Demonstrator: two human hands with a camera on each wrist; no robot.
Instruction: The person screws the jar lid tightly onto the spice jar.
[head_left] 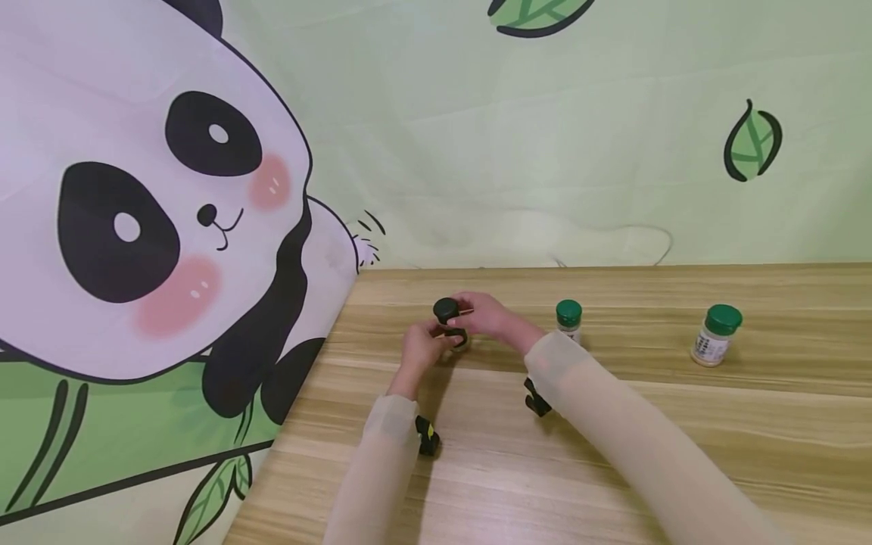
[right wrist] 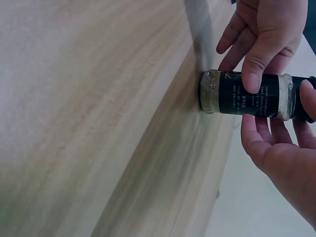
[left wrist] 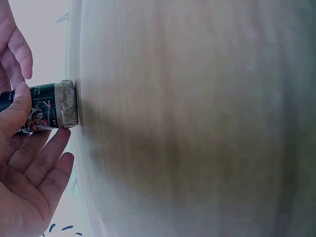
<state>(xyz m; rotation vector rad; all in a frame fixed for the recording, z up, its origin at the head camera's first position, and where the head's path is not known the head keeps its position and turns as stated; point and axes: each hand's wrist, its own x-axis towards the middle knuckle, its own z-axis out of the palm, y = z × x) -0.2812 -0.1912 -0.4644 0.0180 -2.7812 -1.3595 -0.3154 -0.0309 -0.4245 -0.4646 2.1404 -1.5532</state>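
A small seasoning jar (right wrist: 232, 94) with a dark printed label and clear ends stands upright on the wooden table. Its cap (head_left: 446, 309) is black. My left hand (head_left: 422, 348) grips the labelled body, thumb on one side and fingers on the other. Higher up, my right hand (head_left: 482, 314) holds the cap, its thumb against the side of it in the right wrist view. The cap is mostly out of sight in the left wrist view. Both hands are close together around the jar.
Two green-capped shakers stand to the right: a nearer shaker (head_left: 568, 316), partly behind my right sleeve, and a farther shaker (head_left: 711, 341). The wooden table (head_left: 613, 477) meets a hanging cloth (head_left: 436, 151) with a panda print at the back and left.
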